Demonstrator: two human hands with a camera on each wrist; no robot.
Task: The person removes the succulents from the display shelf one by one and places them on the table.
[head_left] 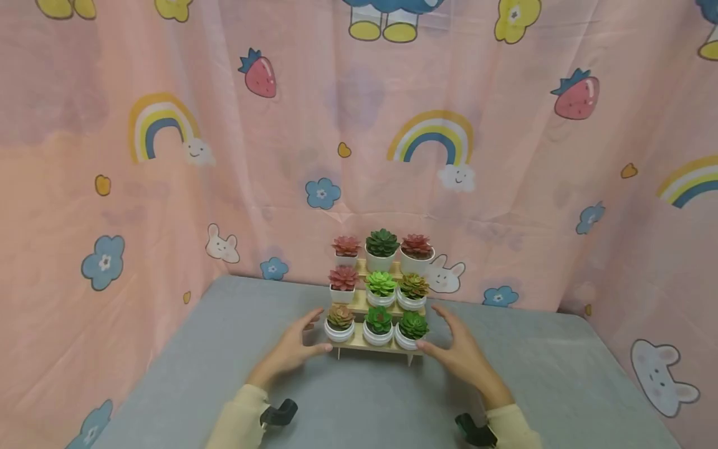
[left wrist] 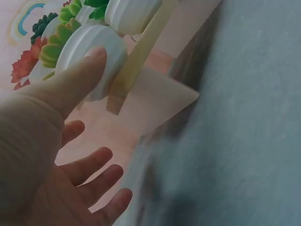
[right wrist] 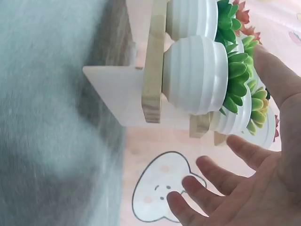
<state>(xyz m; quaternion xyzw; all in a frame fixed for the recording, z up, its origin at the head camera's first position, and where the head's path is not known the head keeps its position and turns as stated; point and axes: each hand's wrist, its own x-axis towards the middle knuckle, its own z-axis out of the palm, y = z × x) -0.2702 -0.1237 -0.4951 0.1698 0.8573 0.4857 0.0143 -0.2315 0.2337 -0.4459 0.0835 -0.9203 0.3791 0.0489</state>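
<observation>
Taking the middle of the tiered wooden stand point(head_left: 358, 342) as our clock's centre in the head view, we see it on the grey tabletop point(head_left: 359, 405), carrying nine potted succulents in three rows. At the back, we have a red plant point(head_left: 346, 245) near eleven, a dark green plant point(head_left: 382, 242) at twelve and a second red plant point(head_left: 417, 244) between one and two. The pinkish plant point(head_left: 343, 278) sits at nine, the bright green plant point(head_left: 381, 284) at the centre and the olive plant point(head_left: 414, 286) at three. In front, we find the brownish plant point(head_left: 340, 317) near eight, a green plant point(head_left: 378, 319) at six and another green plant point(head_left: 413, 325) between four and five.

We see the left hand point(head_left: 291, 348) at eight and the right hand point(head_left: 461, 350) at four, both wide open, fingers spread, gripping nothing. Each thumb overlaps or nears a front corner pot; we cannot tell whether they touch. A patterned pink curtain point(head_left: 359, 87) hangs behind, towards twelve.
</observation>
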